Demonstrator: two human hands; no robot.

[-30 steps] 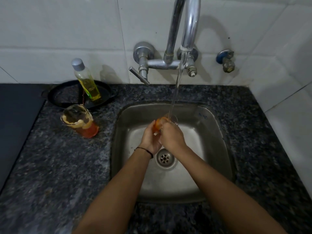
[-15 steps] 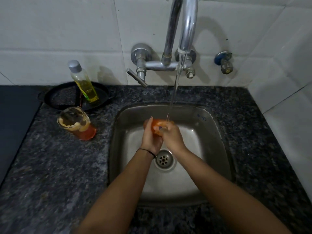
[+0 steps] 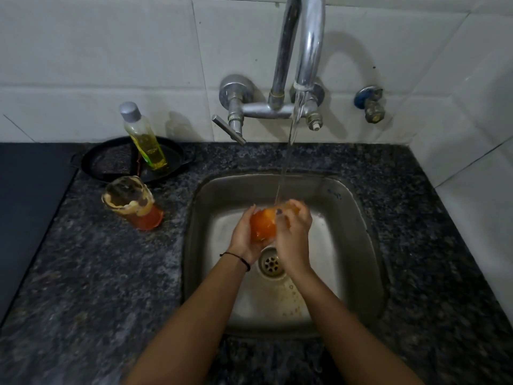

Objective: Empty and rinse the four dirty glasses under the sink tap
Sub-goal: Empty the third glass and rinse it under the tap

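The orange-tinted glass [image 3: 262, 222] is held over the middle of the sink [image 3: 358, 232], just beyond the drain [image 3: 271, 263], and the water stream [image 3: 286, 162] from the tap [image 3: 308, 51] lands at its far end. It is clamped between both hands. The left hand [image 3: 243, 237] is cupped round its left side and base with the fingers curled up behind it. The right hand [image 3: 294, 240] is wrapped over its right side, fingertips at what seems to be the rim.

The long axis appears tilted — base toward the near left, mouth toward the far right under the stream — though the mouth is largely hidden by the right hand. Rinsing of this glass is judged to be under way. Tipping it out would call for a roll of the mouth down toward the drain, and the left hand is better placed to carry the base.

A 2nd dirty glass [image 3: 133, 202], foam-streaked with orange liquid at the bottom, is seen standing on the dark granite counter [image 3: 97, 273], left of the sink and nearer the left hand. Behind it, a bottle [image 3: 145, 140] of yellow liquid is set in a black pan [image 3: 111, 162]. The other 2 glasses are not in view.
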